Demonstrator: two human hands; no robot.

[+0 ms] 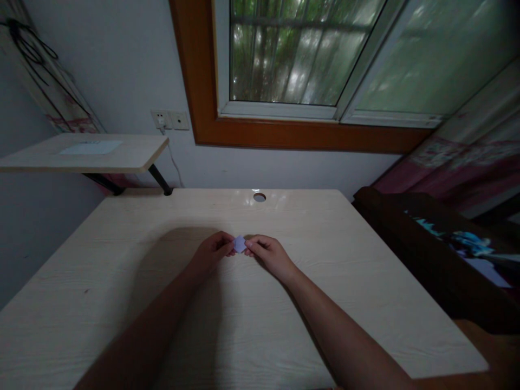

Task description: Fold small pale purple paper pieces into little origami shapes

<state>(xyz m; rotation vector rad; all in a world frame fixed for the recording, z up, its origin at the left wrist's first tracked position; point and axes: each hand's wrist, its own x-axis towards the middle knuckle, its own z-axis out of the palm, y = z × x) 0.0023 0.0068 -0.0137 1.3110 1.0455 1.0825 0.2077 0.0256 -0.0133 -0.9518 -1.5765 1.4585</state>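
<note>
Between my two hands is a small piece of folded pale purple paper (239, 244), roughly diamond-shaped. My left hand (214, 250) pinches its left edge between thumb and fingers. On the opposite side, my right hand (268, 253) grips the right edge in the same kind of pinch. Both hands are low over the light wood-grain desk (260, 325), near its middle. Fingertips cover the paper's two side corners, and its folds are too small to make out.
A raised shelf (32, 154) on black legs stands at the desk's back left, with a paper sheet (91, 147) on it. A round cable hole (259, 197) lies near the back edge. Dark furniture (439, 254) with items on it is at the right.
</note>
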